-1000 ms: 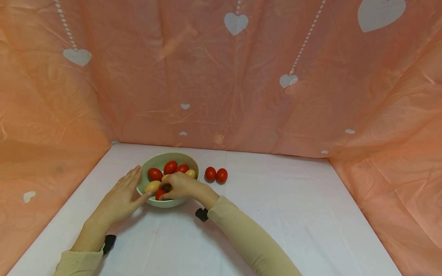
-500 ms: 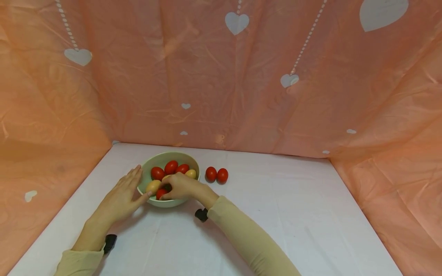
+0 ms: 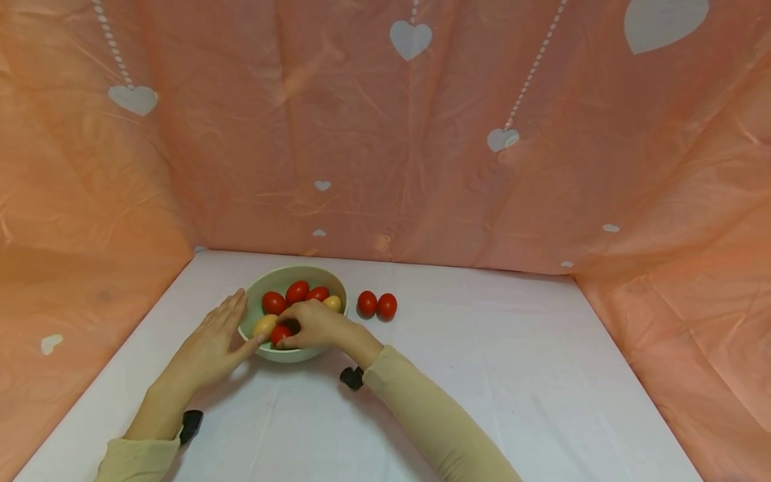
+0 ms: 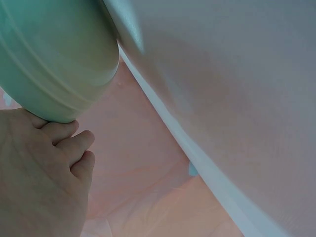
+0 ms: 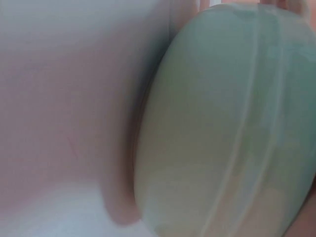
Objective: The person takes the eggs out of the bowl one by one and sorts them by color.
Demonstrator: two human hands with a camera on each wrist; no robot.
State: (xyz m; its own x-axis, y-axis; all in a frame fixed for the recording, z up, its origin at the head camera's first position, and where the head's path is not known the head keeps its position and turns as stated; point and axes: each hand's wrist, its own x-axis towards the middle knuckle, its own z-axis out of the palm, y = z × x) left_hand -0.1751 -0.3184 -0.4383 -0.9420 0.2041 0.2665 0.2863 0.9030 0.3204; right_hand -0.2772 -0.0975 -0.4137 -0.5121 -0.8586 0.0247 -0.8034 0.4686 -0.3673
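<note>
A pale green bowl [image 3: 289, 357] stands at the back left of the table, holding several red tomatoes [image 3: 298, 292] and yellow oval fruits [image 3: 265, 327]. My left hand [image 3: 205, 351] rests against the bowl's left side, its fingers stretched along the outside and the thumb at the front rim. In the left wrist view, fingertips [image 4: 85, 140] lie at the bowl's outer wall. My right hand [image 3: 319, 325] reaches over the near right rim; its curled fingers and thumb grip a red tomato [image 3: 280, 334] in the bowl. This hand hides part of the contents.
Two more red tomatoes [image 3: 377, 306] lie side by side on the white tabletop [image 3: 482, 361], right of the bowl. An orange sheet with white hearts [image 3: 385, 154] hangs behind the table and along both sides.
The right fingers have shifted slightly around the tomato inside the bowl, and a yellow fruit behind them is now covered. The left hand and the two tomatoes outside stay put.
</note>
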